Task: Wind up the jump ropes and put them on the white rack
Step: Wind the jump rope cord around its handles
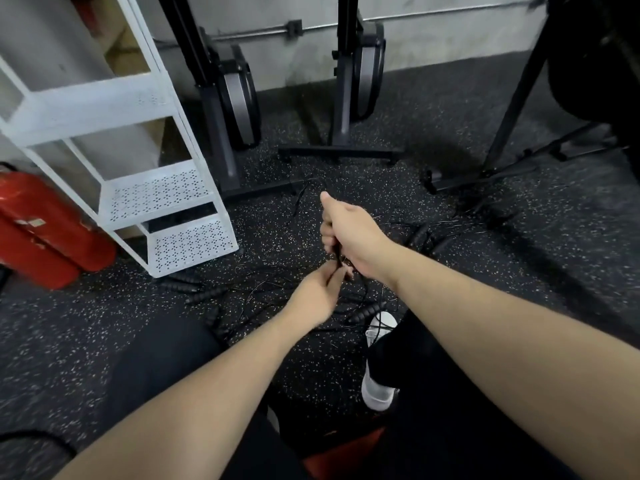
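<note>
Right hand (349,233) gripping a black jump rope (337,252) mid-scene, left hand (317,296) pinching its cord just below. Winding barely starting. Other ropes (194,289) lying tangled on the floor; white rack (166,199), far left, holding none.

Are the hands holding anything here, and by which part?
Yes. The right hand grips a black jump rope by its handles, fingers curled round them. The left hand pinches the thin cord just below.
</note>
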Demonstrator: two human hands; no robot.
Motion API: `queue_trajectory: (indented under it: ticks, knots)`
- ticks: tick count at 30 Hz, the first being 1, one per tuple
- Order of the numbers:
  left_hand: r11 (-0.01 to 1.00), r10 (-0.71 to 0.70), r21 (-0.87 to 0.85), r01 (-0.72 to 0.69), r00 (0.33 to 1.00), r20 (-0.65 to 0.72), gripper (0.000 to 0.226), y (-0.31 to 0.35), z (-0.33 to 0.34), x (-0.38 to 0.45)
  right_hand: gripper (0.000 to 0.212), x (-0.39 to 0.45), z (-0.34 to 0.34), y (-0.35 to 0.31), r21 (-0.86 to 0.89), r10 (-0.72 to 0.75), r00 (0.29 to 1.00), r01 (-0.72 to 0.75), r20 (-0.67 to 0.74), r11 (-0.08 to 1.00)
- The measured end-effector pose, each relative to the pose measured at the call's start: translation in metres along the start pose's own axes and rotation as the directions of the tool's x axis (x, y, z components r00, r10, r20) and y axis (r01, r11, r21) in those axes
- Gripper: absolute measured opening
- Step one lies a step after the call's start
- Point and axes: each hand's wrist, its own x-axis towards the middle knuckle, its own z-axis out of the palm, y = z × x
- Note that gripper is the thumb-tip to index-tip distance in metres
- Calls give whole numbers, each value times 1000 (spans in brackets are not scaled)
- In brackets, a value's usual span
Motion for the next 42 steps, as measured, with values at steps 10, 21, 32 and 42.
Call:
queue_trajectory:
  ticks: [10, 21, 32, 42]
  knots:
    - [914, -122, -406, -26, 934, -336, 31, 38, -30, -22, 45, -27, -35, 63, -590, -40, 996, 79, 79, 804]
    - [694, -42, -669, -268, 912, -408, 32, 91, -77, -37, 59, -24, -51, 61, -662, -153, 978, 19, -145, 749]
    - [994, -59, 93, 57, 998, 19, 48, 41, -29, -21, 39, -34, -41, 40, -408, -370, 902, 260, -221, 875]
    - [902, -18, 429, -49, 988, 150, 34, 37, 15, -15, 40, -32, -47, 35, 147, -201, 973, 216, -110, 965]
